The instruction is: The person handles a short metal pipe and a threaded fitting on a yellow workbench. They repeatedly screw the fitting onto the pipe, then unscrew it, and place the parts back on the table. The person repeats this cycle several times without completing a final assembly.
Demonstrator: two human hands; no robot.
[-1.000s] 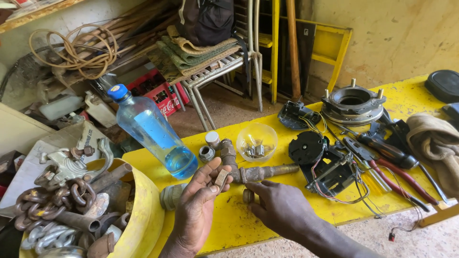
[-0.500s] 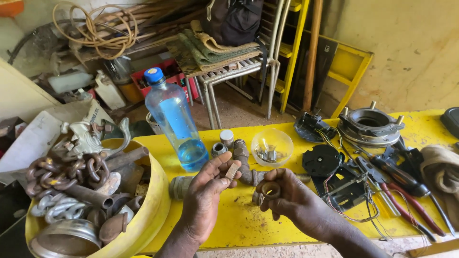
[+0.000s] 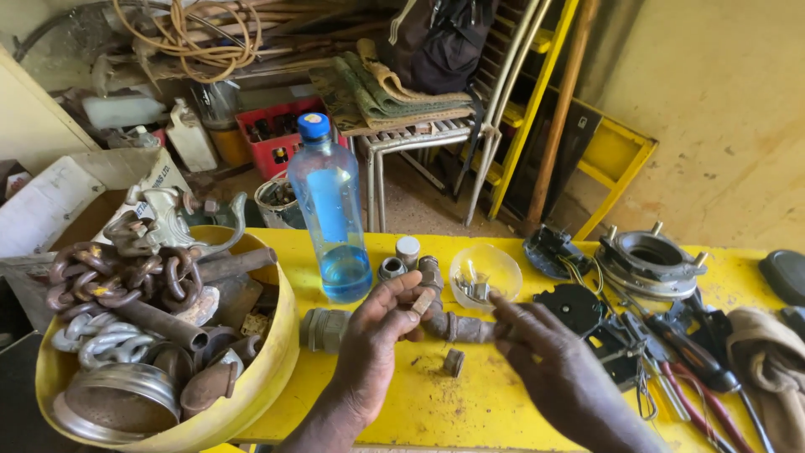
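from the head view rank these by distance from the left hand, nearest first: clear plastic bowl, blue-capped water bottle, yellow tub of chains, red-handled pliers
1. The blue-capped clear water bottle stands just behind the left hand.
2. The clear plastic bowl sits behind and to its right; its gap is close to the bottle's.
3. The yellow tub of rusty chains is at the left.
4. The red-handled pliers lie far right.

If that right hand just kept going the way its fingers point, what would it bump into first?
Most likely the rusty pipe fitting just ahead of the right hand, its fingertips pointing up-left. The clear plastic bowl lies close beyond; depth is hard to judge.
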